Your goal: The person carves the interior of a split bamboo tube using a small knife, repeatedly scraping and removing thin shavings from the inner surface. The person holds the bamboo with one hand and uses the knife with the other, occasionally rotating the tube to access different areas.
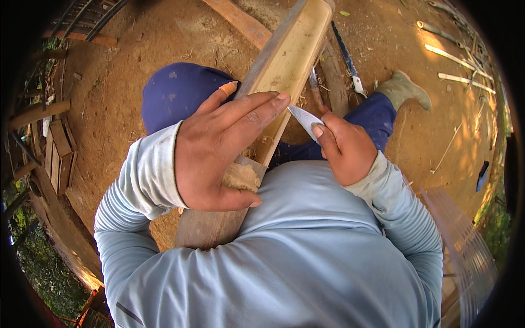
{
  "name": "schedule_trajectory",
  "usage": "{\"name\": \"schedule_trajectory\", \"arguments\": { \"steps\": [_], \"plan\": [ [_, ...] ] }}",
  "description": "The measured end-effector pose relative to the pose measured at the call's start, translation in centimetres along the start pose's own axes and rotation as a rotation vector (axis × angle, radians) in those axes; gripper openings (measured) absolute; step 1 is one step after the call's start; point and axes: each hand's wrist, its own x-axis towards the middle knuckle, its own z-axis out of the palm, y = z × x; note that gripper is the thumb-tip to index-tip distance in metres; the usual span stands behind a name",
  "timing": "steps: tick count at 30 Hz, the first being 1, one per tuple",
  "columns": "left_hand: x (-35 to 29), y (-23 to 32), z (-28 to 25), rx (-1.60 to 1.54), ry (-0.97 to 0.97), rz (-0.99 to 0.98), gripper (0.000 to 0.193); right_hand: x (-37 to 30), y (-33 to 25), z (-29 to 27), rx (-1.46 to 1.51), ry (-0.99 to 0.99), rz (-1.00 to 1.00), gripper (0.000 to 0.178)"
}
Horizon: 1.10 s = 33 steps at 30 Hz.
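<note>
A long hollowed piece of wood [292, 60], pale inside its trough, runs from the far middle down against my body. My left hand [219, 139] lies across it, palm down and fingers stretched out, the thumb near its lower end. One finger on that hand has a tan wrap [227, 88]. In my right hand [347, 145] is a knife [305, 121], my thumb pressed on its blade. The blade's tip is at the wood's right rim, close to my left fingertips. Just beyond my right hand a thin brown stick-like piece [316, 92] shows; I cannot tell what it is.
A machete [354, 76] with a pale handle lies on the dirt floor [404, 49] beyond my right hand. A wooden beam [240, 22] lies at the far middle. Cut poles [459, 63] lie far right; a wooden crate [59, 153] stands left. Clear corrugated sheeting [462, 246] is near right.
</note>
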Motion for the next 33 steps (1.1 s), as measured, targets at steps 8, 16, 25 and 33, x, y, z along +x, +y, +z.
{"name": "schedule_trajectory", "arguments": {
  "steps": [8, 16, 25, 33],
  "plan": [
    [0.2, -0.1, -0.3, -0.019, 0.014, -0.046, 0.119, 1.5, 0.2, -0.9, -0.11, 0.047, -0.077, 0.03],
    [0.9, 0.2, -0.2, 0.04, 0.006, 0.002, 0.119, 0.6, -2.3, 0.8, -0.111, -0.073, -0.089, 0.024],
    [1.6, -0.2, -0.3, 0.054, -0.069, 0.056, 0.092, -0.2, -2.5, 1.2, -0.112, -0.166, -0.136, 0.025],
    [1.3, -0.3, -0.2, -0.003, -0.056, 0.07, 0.081, -0.3, -2.2, 1.5, -0.069, -0.204, -0.159, 0.025]
  ]
}}
